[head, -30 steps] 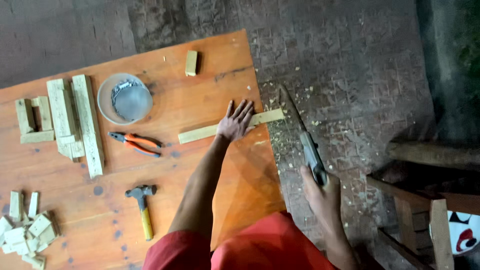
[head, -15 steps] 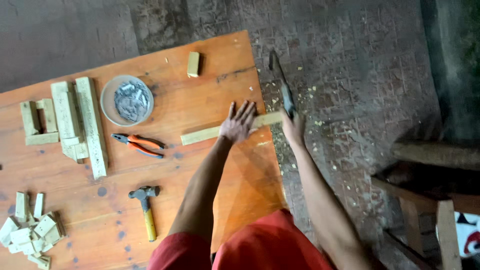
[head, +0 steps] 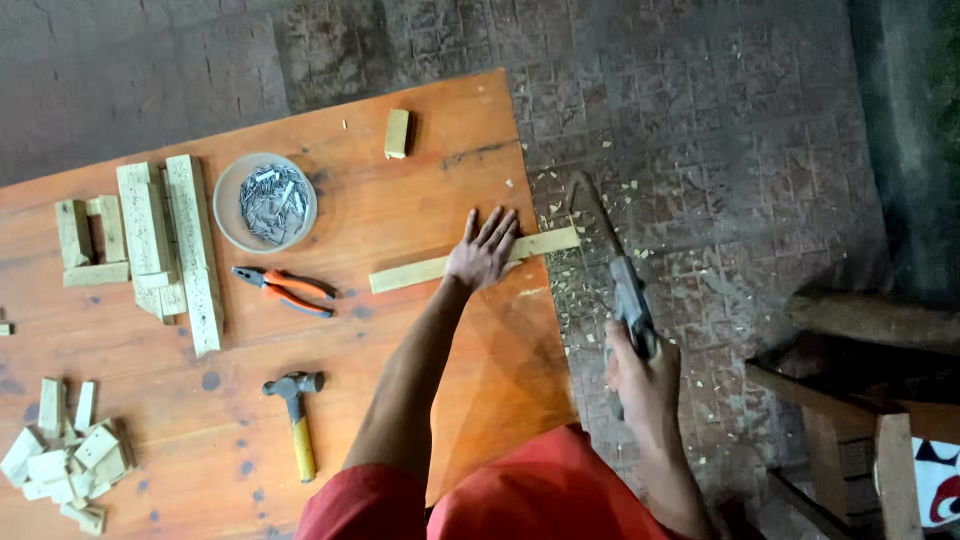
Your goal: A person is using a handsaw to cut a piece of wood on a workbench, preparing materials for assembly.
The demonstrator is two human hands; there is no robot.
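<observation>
1. Wood strip (head: 420,272) lies across counter (head: 400,200), long axis left-right, far end past the edge.
2. Left hand (head: 482,252) flat, fingers spread, pinning strip.
3. Right hand (head: 640,385) fisted round saw (head: 612,262) handle, blade just beside overhang.

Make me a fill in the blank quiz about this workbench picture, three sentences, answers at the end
1. The left hand presses flat on a long wooden ____ that sticks out past the table edge.
2. The right hand grips a hand ____ by its handle.
3. The round bowl holds metal ____.

Missing words: strip; saw; nails
</observation>
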